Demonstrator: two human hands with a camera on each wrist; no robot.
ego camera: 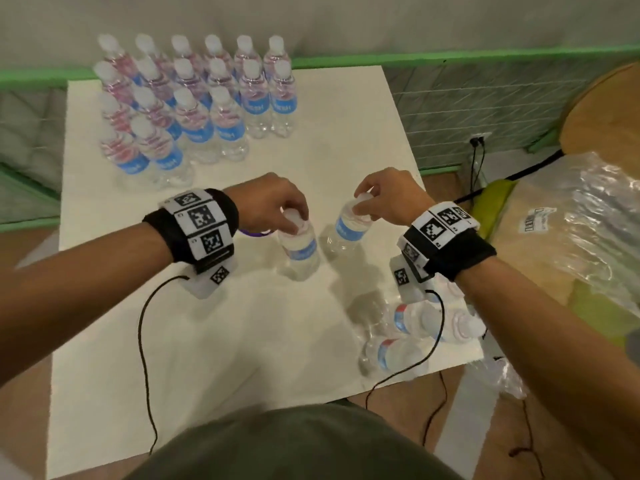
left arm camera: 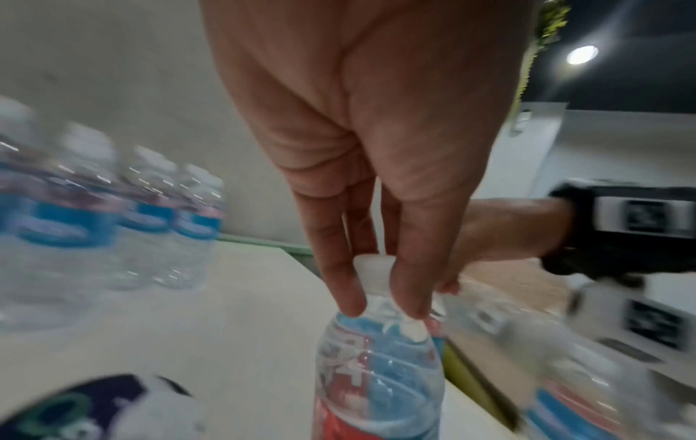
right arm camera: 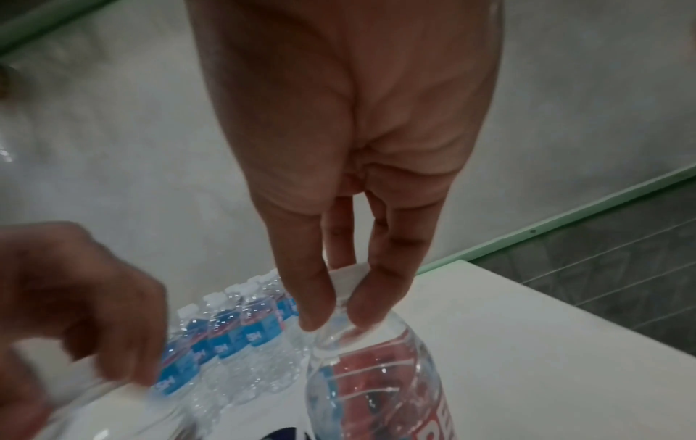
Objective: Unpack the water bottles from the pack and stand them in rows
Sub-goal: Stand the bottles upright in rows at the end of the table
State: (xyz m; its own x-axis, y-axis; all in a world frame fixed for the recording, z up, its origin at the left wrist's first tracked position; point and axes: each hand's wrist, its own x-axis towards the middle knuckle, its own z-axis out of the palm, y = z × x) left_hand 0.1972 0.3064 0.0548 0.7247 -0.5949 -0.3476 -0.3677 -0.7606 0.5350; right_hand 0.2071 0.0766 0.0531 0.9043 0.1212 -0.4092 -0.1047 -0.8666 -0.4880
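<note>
over the middle of the white table [ego camera: 346, 150], two bottles are held by their caps, one in each hand. the left hand [ego camera: 273, 202] is reached in from the left with the wrist arched and the fingers pointed down, and the white cap of the left bottle [ego camera: 299, 247] is pinched between the fingertips [left arm camera: 346, 300] and the thumb. the right hand [ego camera: 384, 197] is mirrored from the right side, its fingers [right arm camera: 316, 306] likewise pointed down and closed round the cap of the right bottle [ego camera: 348, 230], which is seen tilted, its base toward the left bottle. whether either base is touching the table cannot be told. both forearms are stretched forward, each with a black wristband carrying square markers. at the far left corner of the table, the standing bottles [ego camera: 194, 98] are set in rows. near the right edge, under the right forearm, the remaining bottles [ego camera: 412, 327] are seen lying on their sides. crumpled clear plastic wrap [ego camera: 595, 216] is seen off the table to the right.
</note>
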